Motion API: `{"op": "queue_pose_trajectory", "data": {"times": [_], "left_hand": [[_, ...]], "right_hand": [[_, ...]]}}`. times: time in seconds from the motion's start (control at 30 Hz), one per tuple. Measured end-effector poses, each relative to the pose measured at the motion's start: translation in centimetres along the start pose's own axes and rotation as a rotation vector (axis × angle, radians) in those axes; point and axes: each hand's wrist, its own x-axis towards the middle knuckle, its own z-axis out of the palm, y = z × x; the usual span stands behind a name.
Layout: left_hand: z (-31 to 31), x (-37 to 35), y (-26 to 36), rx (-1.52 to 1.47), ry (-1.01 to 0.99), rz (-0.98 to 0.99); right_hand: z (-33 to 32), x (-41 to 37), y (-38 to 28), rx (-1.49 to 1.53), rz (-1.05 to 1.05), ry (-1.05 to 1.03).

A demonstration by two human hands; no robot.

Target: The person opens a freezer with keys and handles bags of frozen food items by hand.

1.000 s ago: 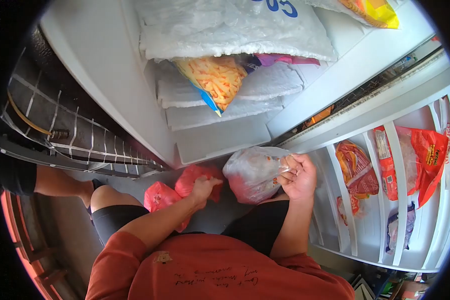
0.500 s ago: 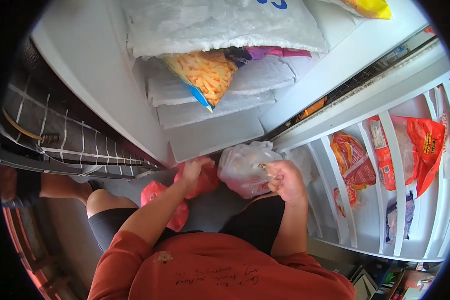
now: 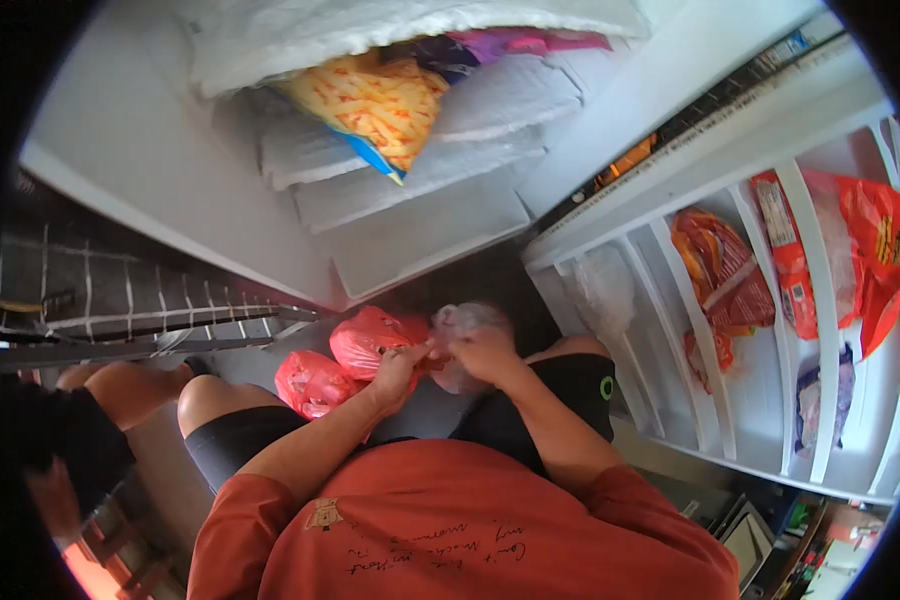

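In the head view, my right hand [image 3: 484, 354] is closed on the top of a clear plastic bag [image 3: 457, 375], whose contents are blurred. My left hand [image 3: 399, 369] has its fingers pinched together at the near side of the same bag, almost touching my right hand. Just beyond my left hand sits a knotted red plastic bag [image 3: 372, 340] with bulky contents. A second red plastic bag [image 3: 313, 383] lies to its left on the floor between my legs.
An open freezer compartment with frosty shelves [image 3: 410, 185] stands ahead, a bag of frozen fries [image 3: 378, 105] jutting out. Its open door [image 3: 660, 400] on the right holds several food packets. A wire rack [image 3: 130, 280] stands left. Another person's leg [image 3: 120, 390] is at far left.
My right hand has come down and left with the clear plastic bag, closer to my left hand. My left hand has moved from over the red bag toward the clear one. The view has shifted.
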Motion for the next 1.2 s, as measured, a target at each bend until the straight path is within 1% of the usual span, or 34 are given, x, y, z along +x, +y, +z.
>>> {"op": "queue_pose_trajectory", "data": {"times": [0.03,0.1,0.13,0.2,0.23,0.3,0.33,0.37,0.4,0.43,0.47,0.53,0.57,0.6,0.63,0.67,0.7,0.77,0.8,0.83,0.87,0.9,0.93,0.97,1.0,1.03,1.07,1.1,1.13,1.17,1.2], "left_hand": [[0.3,0.4,-0.4,0.012,-0.015,-0.016],[1.2,1.3,-0.7,-0.116,0.083,0.006],[1.4,1.3,-0.3,-0.105,0.070,-0.002],[2.1,0.3,2.4,0.002,0.060,-0.124],[1.4,0.8,2.3,0.009,0.048,-0.131],[0.2,2.0,2.0,0.298,0.036,-0.174],[0.0,2.4,2.0,0.340,0.087,-0.274],[-1.5,2.9,1.3,0.348,0.063,-0.275],[-4.1,3.9,0.0,0.700,-0.057,-0.085],[-4.9,4.9,-0.6,1.040,-0.177,0.125],[-3.4,4.3,0.7,1.042,-0.198,0.139],[0.2,1.7,4.4,1.241,-0.087,-0.133],[-1.1,2.9,3.2,1.246,-0.104,-0.119],[-4.2,4.6,0.9,1.104,-0.136,-0.110],[-5.5,5.8,-0.2,0.964,-0.167,-0.105],[-1.2,2.1,3.0,1.243,-0.019,0.054],[-0.5,2.2,3.0,1.243,-0.033,0.066],[0.2,2.1,2.6,0.205,0.124,-0.242],[0.8,1.6,3.4,0.054,0.078,-0.255],[0.2,2.3,3.2,0.060,0.077,-0.257],[-0.5,3.0,3.3,0.011,-0.033,-0.303],[-1.4,3.2,3.3,-0.041,-0.138,-0.348],[-2.1,3.3,2.8,0.033,-0.223,-0.241],[-1.2,2.4,3.0,0.032,-0.208,-0.227],[0.1,1.5,3.0,0.016,-0.128,-0.119],[0.5,0.9,3.2,0.002,-0.048,-0.014],[-0.6,1.5,2.5,0.281,-0.052,0.140],[-1.6,2.1,1.7,0.564,-0.054,0.288],[-0.6,1.2,2.0,0.480,-0.023,0.167],[0.8,0.2,2.3,0.396,0.007,0.048],[0.2,0.5,1.5,0.402,0.020,0.056]], "right_hand": [[0.9,-0.2,-0.9,-0.143,-0.067,0.019],[2.4,-1.0,-2.8,-0.220,-0.018,-0.152],[2.7,-1.0,-3.2,-0.214,-0.005,-0.140],[3.2,-1.0,-3.7,-0.227,-0.116,-0.146],[3.9,-1.0,-3.6,-0.226,-0.104,-0.137],[5.5,-1.7,-3.4,-0.258,-0.121,-0.142],[6.2,-2.2,-3.7,-0.337,-0.088,-0.134],[6.6,-2.3,-3.6,-0.343,-0.069,-0.117],[6.9,-2.2,-3.5,-0.376,-0.090,-0.113],[7.1,-2.2,-3.3,-0.412,-0.112,-0.108],[7.3,-2.2,-3.1,-0.423,-0.099,-0.091],[7.5,-2.1,-2.8,-0.514,-0.156,-0.013],[7.4,-2.0,-2.5,-0.524,-0.144,0.002],[7.4,-1.9,-2.2,-0.510,-0.199,0.012],[7.3,-1.7,-1.9,-0.495,-0.254,0.022],[7.1,-1.4,-1.4,-0.461,-0.283,0.066],[6.6,-1.1,-1.5,-0.471,-0.275,0.076],[6.0,-1.1,-2.5,-0.451,-0.182,-0.015],[6.4,-1.2,-2.8,-0.451,-0.176,-0.010],[7.3,-1.5,-3.1,-0.431,-0.213,0.111],[7.4,-1.8,-4.0,-0.408,-0.254,0.229],[7.2,-2.0,-4.5,-0.399,-0.259,0.226],[6.8,-2.1,-4.9,-0.418,-0.257,0.070],[5.5,-1.9,-5.1,-0.444,-0.261,-0.085],[3.9,-0.9,-4.0,-0.302,-0.339,-0.210],[0.7,0.3,-4.1,-0.339,-0.511,-0.280],[-1.5,1.9,-3.6,-0.155,-0.244,-0.267],[-2.7,5.6,-0.3,0.405,0.086,-0.568],[-5.9,5.5,-1.3,0.759,0.266,-0.327],[-5.8,8.1,1.4,0.859,0.354,-0.145],[-5.5,9.9,3.0,0.927,0.475,-0.047]]}}
